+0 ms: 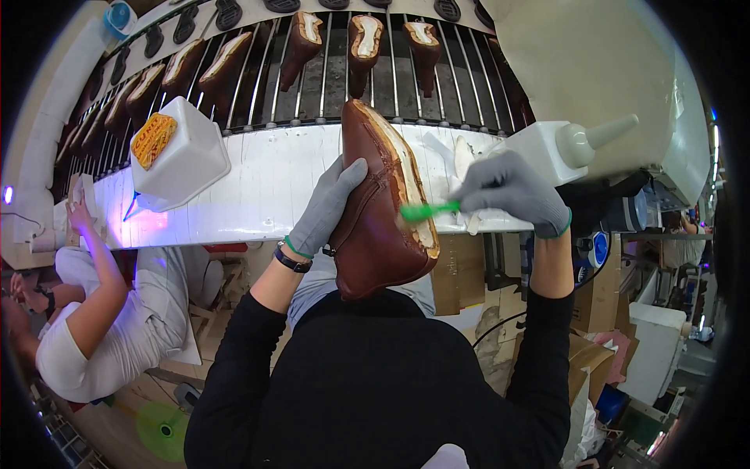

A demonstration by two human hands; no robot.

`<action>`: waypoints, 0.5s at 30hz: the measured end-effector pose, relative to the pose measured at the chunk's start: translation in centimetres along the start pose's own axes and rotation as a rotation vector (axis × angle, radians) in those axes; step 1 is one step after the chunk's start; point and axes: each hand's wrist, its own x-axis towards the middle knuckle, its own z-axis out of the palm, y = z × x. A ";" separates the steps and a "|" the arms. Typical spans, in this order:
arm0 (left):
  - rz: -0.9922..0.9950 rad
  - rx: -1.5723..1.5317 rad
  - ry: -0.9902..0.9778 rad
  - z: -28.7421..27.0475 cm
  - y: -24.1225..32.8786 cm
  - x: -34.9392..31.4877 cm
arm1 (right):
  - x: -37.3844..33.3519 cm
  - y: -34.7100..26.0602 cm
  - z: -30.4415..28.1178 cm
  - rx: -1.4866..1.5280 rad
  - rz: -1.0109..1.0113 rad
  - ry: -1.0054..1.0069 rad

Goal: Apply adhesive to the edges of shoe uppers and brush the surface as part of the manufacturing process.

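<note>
A brown leather boot upper (363,242) with a side zip is tilted in front of me, above the near edge of the white bench. Its pale, soleless underside faces right. My left hand (326,202), in a grey glove, is closed round the boot's left side, the thumb against the leather. In my grey-gloved right hand (512,191) is a small green-handled brush (428,209). The brush's head end is at the boot's underside edge, and motion blurs it slightly. Whitish scraps (462,160) lie on the bench behind my right hand.
Beyond the white bench (269,176), a roller rack (324,94) carries several brown boots, with dark soles (228,14) behind. A white container (187,168) with a yellow packet stands left; a white nozzle bottle (547,148) lies right. Another person (125,336) sits at left.
</note>
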 end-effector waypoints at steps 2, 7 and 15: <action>-0.007 -0.006 -0.007 0.0 -0.1 0.1 | 1.4 0.5 -0.1 -0.065 0.031 0.119; -0.045 -0.029 0.010 -0.1 -0.2 0.2 | 1.9 0.2 0.0 -0.039 0.106 0.155; -0.160 -0.115 -0.042 0.1 0.2 0.1 | 0.0 0.3 -0.8 0.096 -0.057 -0.118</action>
